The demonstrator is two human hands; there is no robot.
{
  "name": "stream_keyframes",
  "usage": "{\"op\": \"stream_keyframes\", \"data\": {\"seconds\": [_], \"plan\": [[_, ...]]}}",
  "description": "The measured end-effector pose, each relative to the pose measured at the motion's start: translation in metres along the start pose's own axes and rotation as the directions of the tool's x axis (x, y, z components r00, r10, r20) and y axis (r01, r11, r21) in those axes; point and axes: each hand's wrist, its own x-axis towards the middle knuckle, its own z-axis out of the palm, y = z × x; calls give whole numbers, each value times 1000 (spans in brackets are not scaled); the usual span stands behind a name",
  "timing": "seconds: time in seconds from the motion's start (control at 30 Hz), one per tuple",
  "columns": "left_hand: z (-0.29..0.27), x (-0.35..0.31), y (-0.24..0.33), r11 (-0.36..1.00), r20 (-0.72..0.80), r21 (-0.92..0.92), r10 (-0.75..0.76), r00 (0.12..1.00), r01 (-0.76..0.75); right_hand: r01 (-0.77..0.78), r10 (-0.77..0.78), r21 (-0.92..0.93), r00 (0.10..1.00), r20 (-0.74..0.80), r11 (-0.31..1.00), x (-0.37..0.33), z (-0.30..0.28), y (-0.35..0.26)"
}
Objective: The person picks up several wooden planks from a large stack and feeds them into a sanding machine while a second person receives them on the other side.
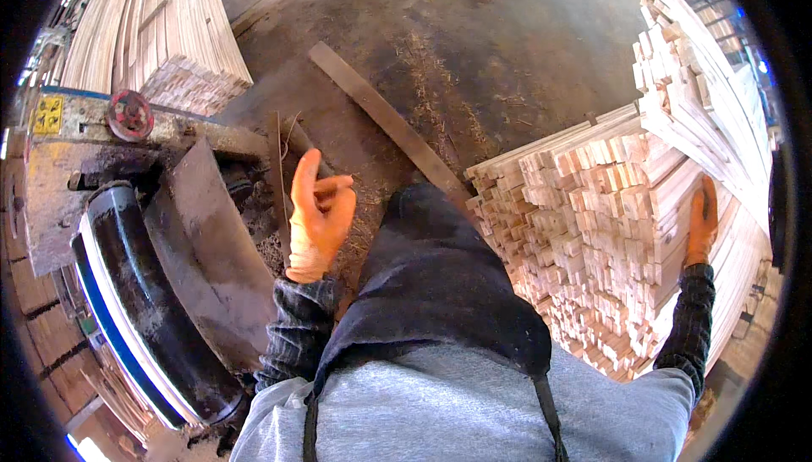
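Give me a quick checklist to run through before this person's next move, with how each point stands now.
1. Gloves worn: ok, orange on both the left hand and right hand.
2. Left hand free: ok, nothing visible in it.
3. Right hand gripping a board: cannot tell; it is at the side of the lumber stack.
4. Floor ahead clear: not ok, a dark beam lies there.
5. Machine at left stopped: cannot tell.
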Motion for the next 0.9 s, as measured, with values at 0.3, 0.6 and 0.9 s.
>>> {"op": "stream_keyframes", "data": {"seconds": [0.3,0.6,0.9], "plan": [[-8,47,-48,999,52,-33,-31,998,32,15,-17,-113,1000,-14,994,2,-3,-18],[-58,42,-77,992,48,-53,-109,993,112,-8,6,-101,1000,-19,995,-4,-4,14],[33,144,-57,998,285,-29,65,956,-60,-162,153,-126,985,-80,979,-11,-7,-3]]}}
